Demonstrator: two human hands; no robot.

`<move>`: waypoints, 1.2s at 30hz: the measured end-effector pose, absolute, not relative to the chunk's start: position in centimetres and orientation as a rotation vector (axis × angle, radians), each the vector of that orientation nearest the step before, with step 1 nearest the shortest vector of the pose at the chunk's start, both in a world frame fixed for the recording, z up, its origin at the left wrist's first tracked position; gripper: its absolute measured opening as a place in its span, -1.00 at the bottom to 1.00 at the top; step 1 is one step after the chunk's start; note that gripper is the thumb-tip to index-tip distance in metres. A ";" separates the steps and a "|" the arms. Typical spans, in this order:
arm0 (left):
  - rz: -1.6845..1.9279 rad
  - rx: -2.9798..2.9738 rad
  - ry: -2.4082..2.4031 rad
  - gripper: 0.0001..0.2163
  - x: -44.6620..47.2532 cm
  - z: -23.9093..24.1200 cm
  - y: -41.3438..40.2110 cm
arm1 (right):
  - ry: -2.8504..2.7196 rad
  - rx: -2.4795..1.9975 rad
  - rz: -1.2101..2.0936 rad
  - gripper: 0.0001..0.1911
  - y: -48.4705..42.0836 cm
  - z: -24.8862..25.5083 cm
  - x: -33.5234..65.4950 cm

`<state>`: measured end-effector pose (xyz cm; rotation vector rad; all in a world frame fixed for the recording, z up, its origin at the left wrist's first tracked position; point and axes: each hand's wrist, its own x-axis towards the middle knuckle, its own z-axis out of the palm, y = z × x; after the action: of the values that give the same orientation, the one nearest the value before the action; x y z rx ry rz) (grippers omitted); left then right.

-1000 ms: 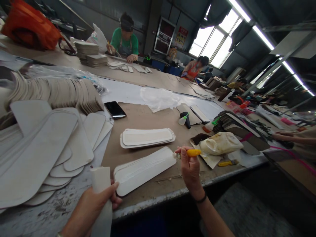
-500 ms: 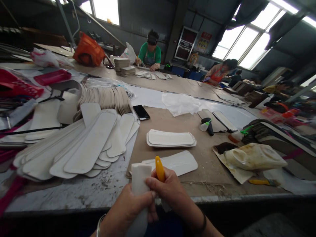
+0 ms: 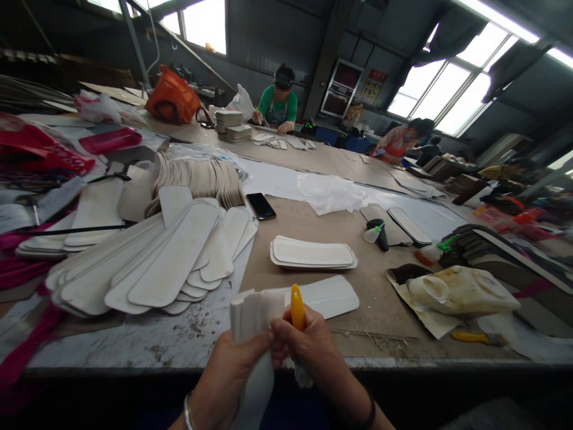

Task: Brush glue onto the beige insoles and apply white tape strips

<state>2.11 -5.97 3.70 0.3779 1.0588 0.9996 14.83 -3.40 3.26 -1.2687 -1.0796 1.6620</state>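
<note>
Low in front of me, my left hand (image 3: 239,364) grips a bundle of white, flexible strips (image 3: 254,316) held upright, fanned a little at the top. My right hand (image 3: 308,343) is closed around a brush with a yellow handle (image 3: 297,307), its whitish, clumped end pointing down. The thumb and fingertips of that hand also meet the edge of the strips. Just behind the hands lies a flat white panel (image 3: 329,297) with rounded corners. Beyond it rests a small stack of similar panels (image 3: 313,252) on brown board.
Many white panels (image 3: 174,257) lie fanned out at left, before a row of curved beige pieces (image 3: 201,179). A phone (image 3: 261,206) sits behind. At right are a stained plastic container (image 3: 463,289), another yellow brush (image 3: 474,337) and a glue bottle (image 3: 372,234). People work across the table.
The strips in my left hand have spread apart at the top. My right hand and the brush have shifted slightly right, and the brush's clumped end now shows below. The view has turned slightly.
</note>
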 end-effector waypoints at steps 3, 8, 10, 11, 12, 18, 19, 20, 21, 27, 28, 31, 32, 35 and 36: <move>1.036 0.351 1.106 -0.53 2.8 3.6 -6.0 | -1.040 -1.279 1.590 -0.42 -3.6 2.8 14.8; 1.097 0.342 1.108 -0.58 3.9 2.8 -6.1 | -1.033 -1.320 1.425 -0.42 -3.8 2.4 15.5; 1.101 0.346 1.136 -0.55 4.2 2.4 -6.0 | -1.031 -1.346 1.441 -0.42 -3.8 2.4 15.6; 1.105 0.342 1.147 -0.53 4.3 2.3 -6.0 | -1.027 -1.364 1.436 -0.42 -3.8 2.5 15.7; 1.111 0.339 1.152 -0.51 4.4 2.2 -5.9 | -1.016 -1.387 1.418 -0.43 -3.8 2.5 15.7; 0.946 0.390 1.142 -0.43 3.4 1.6 -6.7 | -0.851 -1.402 1.258 -0.48 -3.0 3.9 18.2; 0.902 0.416 1.160 -0.50 2.8 1.4 -6.9 | -0.838 -1.398 1.266 -0.49 -2.8 4.3 19.1; 0.875 0.447 1.187 -0.57 2.2 1.2 -7.1 | -0.845 -1.406 1.287 -0.50 -2.6 4.8 20.1; 0.866 0.478 1.222 -0.61 1.7 1.1 -7.1 | -0.877 -1.424 1.317 -0.51 -2.3 5.3 21.2; 0.922 0.492 1.407 -0.51 0.4 1.1 -4.6 | -1.584 -1.612 1.457 -0.68 0.5 6.4 23.9; 0.894 0.498 1.417 -0.51 0.6 1.2 -4.0 | -1.741 -1.614 1.463 -0.71 1.2 6.2 23.5; 0.788 0.547 1.445 -0.66 0.9 1.6 -2.9 | -2.114 -1.574 1.554 -0.79 3.4 5.8 22.0; 0.753 0.573 1.452 -0.69 0.8 1.7 -2.7 | -2.210 -1.578 1.578 -0.81 4.1 5.8 21.8; 0.677 0.644 1.468 -0.70 0.0 2.0 -2.6 | -2.376 -1.638 1.532 -0.86 5.3 6.6 22.9; 0.660 0.656 1.474 -0.68 -0.4 2.1 -2.7 | -2.373 -1.654 1.514 -0.85 5.4 7.0 23.8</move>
<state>-0.42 -2.66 2.07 0.6560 1.4740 0.6597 23.82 5.42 6.96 -1.6536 -2.3728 1.5135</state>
